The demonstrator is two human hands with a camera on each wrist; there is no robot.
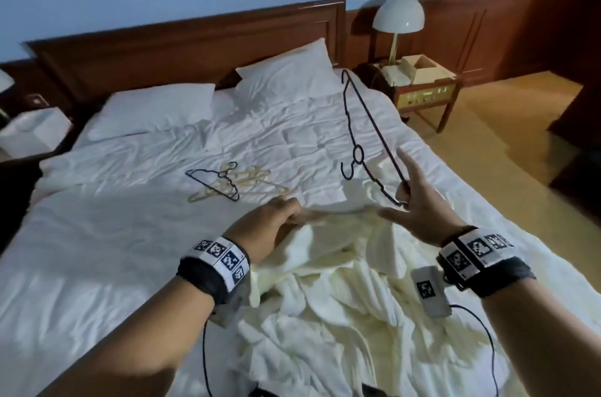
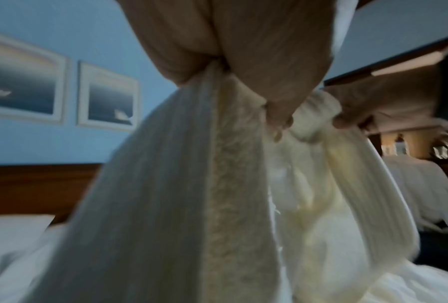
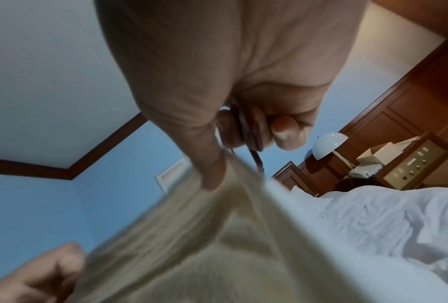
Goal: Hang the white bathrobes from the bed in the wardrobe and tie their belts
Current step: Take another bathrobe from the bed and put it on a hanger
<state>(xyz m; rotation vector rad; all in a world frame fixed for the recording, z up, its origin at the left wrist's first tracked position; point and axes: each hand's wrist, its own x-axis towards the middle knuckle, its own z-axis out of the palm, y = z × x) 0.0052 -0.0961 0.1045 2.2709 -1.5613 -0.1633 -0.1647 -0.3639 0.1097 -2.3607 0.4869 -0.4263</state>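
Observation:
A cream-white bathrobe (image 1: 341, 299) lies crumpled on the near right part of the bed (image 1: 97, 250). My left hand (image 1: 283, 211) grips an edge of it; in the left wrist view the fingers (image 2: 279, 123) bunch the bathrobe (image 2: 165, 194) cloth. My right hand (image 1: 406, 198) holds a black wire hanger (image 1: 367, 130) by one end, tilted up over the bed with its hook hanging down. In the right wrist view the fingers (image 3: 285, 133) curl round the hanger (image 3: 255, 143), and the thumb touches the bathrobe (image 3: 191, 246). My left hand (image 3: 36, 272) shows at the lower left there.
More hangers (image 1: 224, 183), one black and several pale, lie mid-bed. Two pillows (image 1: 156, 110) rest against the wooden headboard (image 1: 182, 48). A nightstand (image 1: 426, 91) with a domed lamp (image 1: 398, 16) stands right of the bed, beside carpeted floor. A white box (image 1: 32, 131) sits at left.

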